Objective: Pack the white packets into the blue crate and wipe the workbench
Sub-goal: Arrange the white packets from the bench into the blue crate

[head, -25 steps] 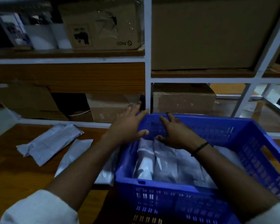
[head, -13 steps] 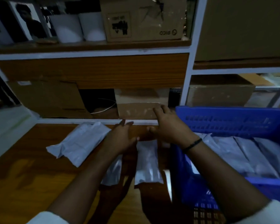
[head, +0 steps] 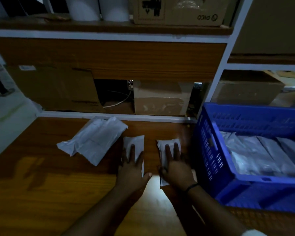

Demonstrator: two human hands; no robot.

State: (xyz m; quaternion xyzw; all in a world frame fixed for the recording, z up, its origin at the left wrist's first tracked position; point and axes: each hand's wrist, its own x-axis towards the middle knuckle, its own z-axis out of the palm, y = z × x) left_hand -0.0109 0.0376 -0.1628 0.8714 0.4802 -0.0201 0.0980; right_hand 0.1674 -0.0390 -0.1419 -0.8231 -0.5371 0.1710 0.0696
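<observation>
Two small white packets lie side by side on the wooden workbench [head: 41, 193]. My left hand [head: 132, 169] rests flat on the left packet [head: 134, 142], fingers straight. My right hand [head: 175, 167] lies flat on the right packet [head: 167, 143], which sits close to the blue crate [head: 209, 150]. A larger white packet [head: 95, 140] lies apart at the back left of the bench. The crate stands at the right and holds several white packets [head: 255, 155] lined up inside.
A white-framed shelf unit [head: 221, 65] runs along the back of the bench, with cardboard boxes [head: 158, 97] under it and more boxes and white rolls on top. The bench's left edge drops to a pale floor [head: 5, 113].
Both hands left the crate's far rim, moved left and came down flat onto the two small packets on the bench. The view swung left and down.
</observation>
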